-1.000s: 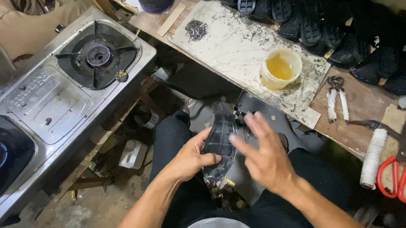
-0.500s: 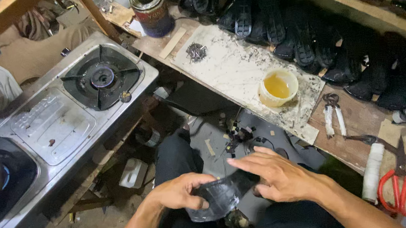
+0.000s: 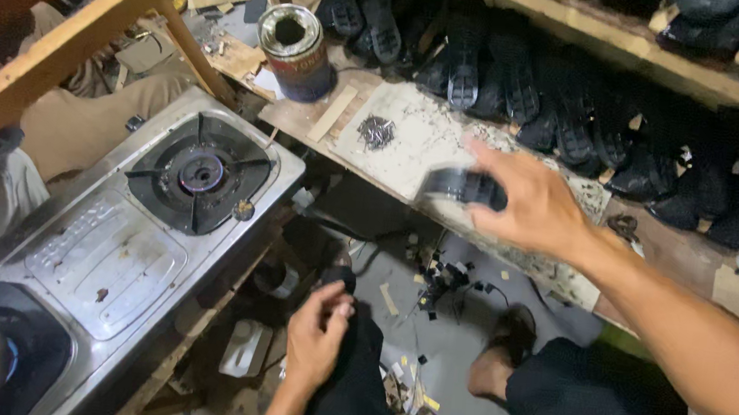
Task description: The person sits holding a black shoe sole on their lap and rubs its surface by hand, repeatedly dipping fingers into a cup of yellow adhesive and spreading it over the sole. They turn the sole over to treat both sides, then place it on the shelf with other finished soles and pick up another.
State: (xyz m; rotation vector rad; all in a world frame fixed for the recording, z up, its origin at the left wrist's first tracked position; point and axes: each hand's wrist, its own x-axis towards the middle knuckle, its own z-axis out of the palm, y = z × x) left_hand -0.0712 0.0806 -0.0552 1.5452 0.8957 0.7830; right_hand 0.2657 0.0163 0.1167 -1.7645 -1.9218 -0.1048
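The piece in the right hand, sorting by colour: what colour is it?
Black; the shoe piece in the right hand, head view.

- Both forearms are bare, no sleeves in view.
- Left hand (image 3: pixel 317 333) and right hand (image 3: pixel 530 204) ungloved, no rings or watch.
- Black trousers (image 3: pixel 586 413) cover the legs.

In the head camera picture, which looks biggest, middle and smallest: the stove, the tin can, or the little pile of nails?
1. Gas stove, clearly biggest, though nearest the camera.
2. Tin can.
3. Pile of nails, smallest.
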